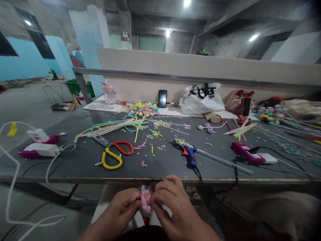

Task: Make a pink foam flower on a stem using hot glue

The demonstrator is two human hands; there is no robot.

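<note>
Two hands, left hand and right hand, pinching one pink piece.

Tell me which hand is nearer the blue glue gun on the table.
Right. The right hand sits just below the blue glue gun, near the table edge. The left hand is farther off to the left. Both pinch a small pink piece.

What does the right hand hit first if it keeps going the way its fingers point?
The right hand points left at the pink fuzzy piece it already pinches; just beyond is the left hand. Depth unclear.
</note>
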